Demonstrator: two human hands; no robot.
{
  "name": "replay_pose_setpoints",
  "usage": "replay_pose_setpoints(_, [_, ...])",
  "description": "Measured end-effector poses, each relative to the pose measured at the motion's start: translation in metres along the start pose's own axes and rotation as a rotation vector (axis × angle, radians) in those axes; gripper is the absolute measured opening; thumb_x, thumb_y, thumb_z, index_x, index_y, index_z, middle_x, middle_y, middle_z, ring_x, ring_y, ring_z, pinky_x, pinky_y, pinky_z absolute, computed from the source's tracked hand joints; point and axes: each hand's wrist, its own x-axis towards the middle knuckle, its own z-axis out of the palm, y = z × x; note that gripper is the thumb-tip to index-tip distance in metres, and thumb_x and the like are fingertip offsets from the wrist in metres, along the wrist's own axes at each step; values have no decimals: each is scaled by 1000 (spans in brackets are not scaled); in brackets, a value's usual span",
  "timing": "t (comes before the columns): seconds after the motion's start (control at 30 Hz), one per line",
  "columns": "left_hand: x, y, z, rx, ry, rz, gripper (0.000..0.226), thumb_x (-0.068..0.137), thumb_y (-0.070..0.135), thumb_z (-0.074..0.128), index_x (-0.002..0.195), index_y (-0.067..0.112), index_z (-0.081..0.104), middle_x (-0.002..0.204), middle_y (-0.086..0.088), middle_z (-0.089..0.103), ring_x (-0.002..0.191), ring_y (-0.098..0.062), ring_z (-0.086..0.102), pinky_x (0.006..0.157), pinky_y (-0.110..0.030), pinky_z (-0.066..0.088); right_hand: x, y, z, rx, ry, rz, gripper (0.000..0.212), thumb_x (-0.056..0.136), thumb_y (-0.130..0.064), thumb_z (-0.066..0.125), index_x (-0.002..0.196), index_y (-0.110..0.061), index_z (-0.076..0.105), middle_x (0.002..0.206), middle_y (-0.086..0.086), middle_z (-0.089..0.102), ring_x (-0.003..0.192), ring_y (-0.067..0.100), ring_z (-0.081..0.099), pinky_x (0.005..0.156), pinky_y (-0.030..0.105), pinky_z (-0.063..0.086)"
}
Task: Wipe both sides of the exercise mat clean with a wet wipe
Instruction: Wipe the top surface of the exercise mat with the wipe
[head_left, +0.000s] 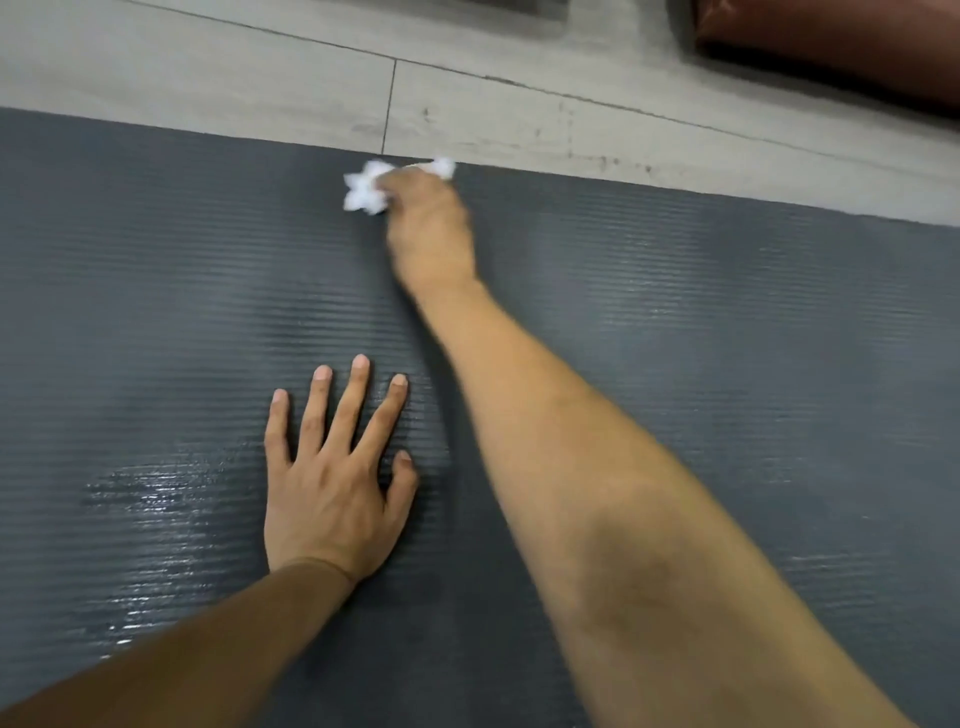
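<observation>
**Wiping the far edge of the mat, left palm flat**

I'm on a dark grey ribbed exercise mat (675, 364) that fills most of the view, ridges running side to side. It lies flat on a pale grey plank floor (260, 78), which shows beyond my right hand, along the mat's far edge. Wet shine patches on the mat: a strong one just left of my left hand, a fainter streak between my two hands, and more sheen off to the right of my right forearm.

My right hand (428, 228) is stretched out to the far edge of the mat, fingers curled round a bunched white wet wipe (366, 195). The wipe pokes out on the left of my knuckles, and a bit more shows at the fingertip end. It's pressed on the mat right at the edge. Hand and wipe are motion-blurred, so the finger detail can't be read.

My left hand (332, 483) is close to me, palm down, fingers straight and spread, resting flat on the mat, gripping nothing. My right forearm passes just right of it, apart from it.

Past my right hand and off to the right, on the floor, sits a reddish-brown cushioned thing (841, 47), cut off by the frame, can't tell what. A dark object (540, 8) lies at the top edge, also cut off.
</observation>
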Motion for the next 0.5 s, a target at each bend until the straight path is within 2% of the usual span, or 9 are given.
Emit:
replay_pose_setpoints(0.07, [0, -1, -1, 1, 0, 8, 67, 95, 44, 37, 159, 27, 37, 169, -5, 27, 156, -34, 23, 124, -62, 14, -7, -2, 2, -45, -106, -232, 26, 82, -3, 55, 97, -11, 74, 104, 6, 71, 98, 28, 64, 78, 34, 52])
replay_pose_setpoints(0.13, [0, -1, -1, -5, 2, 11, 66, 96, 44, 37, 160, 27, 37, 168, -6, 28, 156, -35, 23, 124, -62, 14, 2, 43, -24, -93, -55, -245, 29, 82, -7, 53, 101, -12, 75, 107, 6, 71, 100, 28, 64, 82, 33, 51])
replay_pose_setpoints(0.2, [1, -2, -1, 0, -3, 8, 66, 96, 44, 37, 160, 26, 37, 168, -6, 29, 156, -35, 24, 124, -62, 14, 6, 101, -65, -211, 76, -39, 39, 80, -10, 49, 108, -18, 74, 112, 3, 71, 104, 25, 64, 91, 31, 50])
replay_pose_setpoints(0.27, [1, 0, -1, -1, -11, 6, 66, 96, 44, 37, 160, 26, 37, 168, -7, 29, 155, -35, 24, 124, -63, 14, -2, 149, -113, -270, 130, 303, 46, 82, -10, 42, 115, -21, 71, 115, 6, 69, 107, 28, 62, 93, 33, 47])
replay_pose_setpoints(0.33, [2, 0, -1, 2, -15, 7, 66, 95, 44, 37, 159, 26, 37, 168, -7, 29, 155, -35, 24, 124, -63, 14, -14, 158, -139, -261, 224, 553, 43, 88, -5, 41, 118, -19, 69, 117, 13, 67, 109, 35, 59, 90, 36, 43])
replay_pose_setpoints(0.37, [2, 0, -2, 4, -18, 8, 66, 95, 44, 37, 159, 26, 38, 168, -7, 29, 155, -35, 24, 124, -63, 14, -15, 150, -134, -234, 262, 620, 43, 89, -3, 43, 118, -20, 69, 118, 13, 67, 109, 35, 59, 90, 35, 41])
replay_pose_setpoints(0.43, [2, 0, -2, -3, -17, 3, 67, 95, 44, 37, 159, 26, 38, 167, -7, 30, 155, -35, 24, 124, -63, 14, -14, 112, -105, -124, 231, 585, 42, 88, -2, 47, 118, -22, 70, 117, 9, 69, 108, 31, 62, 90, 29, 41])
replay_pose_setpoints(0.5, [3, 0, -2, 1, -18, 4, 67, 94, 43, 38, 159, 26, 39, 167, -7, 30, 155, -35, 25, 124, -63, 14, -19, 60, -59, 14, 124, 327, 40, 84, -1, 51, 112, -19, 73, 111, 7, 72, 103, 29, 66, 90, 30, 45])
